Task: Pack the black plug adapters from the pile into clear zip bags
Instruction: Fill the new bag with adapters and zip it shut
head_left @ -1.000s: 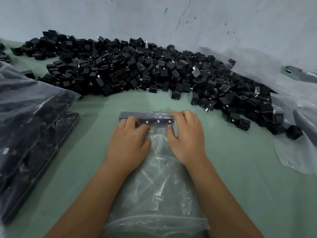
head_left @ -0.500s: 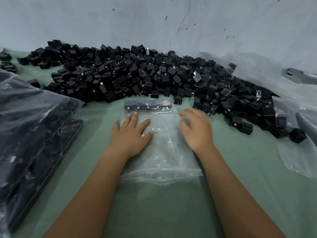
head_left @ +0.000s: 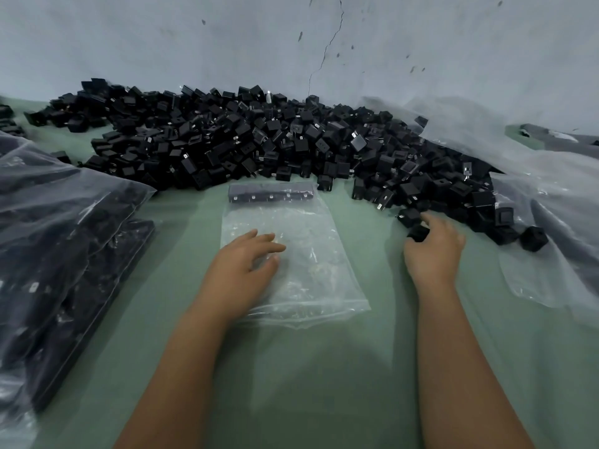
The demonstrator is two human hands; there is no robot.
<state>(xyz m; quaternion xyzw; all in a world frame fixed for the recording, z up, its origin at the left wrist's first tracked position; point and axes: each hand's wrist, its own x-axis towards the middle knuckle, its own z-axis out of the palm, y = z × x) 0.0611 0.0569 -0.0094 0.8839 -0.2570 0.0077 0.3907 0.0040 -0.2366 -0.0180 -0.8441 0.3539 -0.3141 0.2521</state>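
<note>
Here is the green table [head_left: 324, 367], and down its middle lies the clear zip bag [head_left: 301, 254], flat, one short end pointing at the wall. Tucked into that far end sits a neat row of adapters [head_left: 270, 193], side by side, metal prongs catching the light through the plastic. The rest of the bag looks flat and see-through.

The left hand [head_left: 241, 270] rests on the bag's left half, palm down, fingers relaxed and only slightly bent, thumb stretched toward the centre. It pinches nothing; it simply lies on the plastic.

Over to the right hand [head_left: 432, 251], off the bag and out at the near edge of the pile [head_left: 259, 140]. Its fingers curl around one black adapter [head_left: 418, 233], thumb on the near side, fingertips over the top. Another loose adapter sits just beyond the fingertips, touching or nearly so; which, I cannot tell.

The pile itself runs wide along the foot of the cracked grey wall [head_left: 324, 43], a heap of small black cubes, some showing prongs, some showing sockets, spilling rightward onto a big crumpled plastic sheet [head_left: 551, 189]. A few strays sit on that sheet's near edge.

On the left, stacked filled bags [head_left: 58, 254] bulge with dark contents, overlapping one another at the table's edge. Both bare forearms reach in from the bottom, well apart, the bag between them.
</note>
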